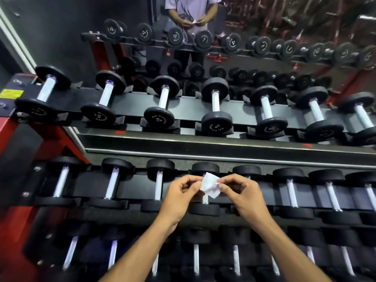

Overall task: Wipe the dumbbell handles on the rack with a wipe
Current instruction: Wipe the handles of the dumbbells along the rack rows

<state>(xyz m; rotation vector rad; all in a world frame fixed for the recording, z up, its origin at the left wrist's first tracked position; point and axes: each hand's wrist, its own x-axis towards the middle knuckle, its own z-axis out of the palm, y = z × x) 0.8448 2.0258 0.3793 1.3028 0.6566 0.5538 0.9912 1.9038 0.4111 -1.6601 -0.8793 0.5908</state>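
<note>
Pinching a white wipe [210, 186] between both hands' fingers [196, 185], above racked dumbbells [205, 188]

White lettering "RAI FITNESS" rings the near end plate of a top-tier dumbbell [159, 120], up and to the left of the hands holding the wipe. Its neighbours' plates and a yellow sticker [11, 93] on the rack's far-left end are too blurred to read.

Handle of the middle-tier dumbbell [205, 187] mostly hidden behind the wipe [210, 185] and both hands, rightmost top-tier dumbbell [364, 121] cut off by the frame edge, lowest tier [195, 259] dim and blurred (heads barely distinguishable), embossed lettering on most heads unreadable
</note>
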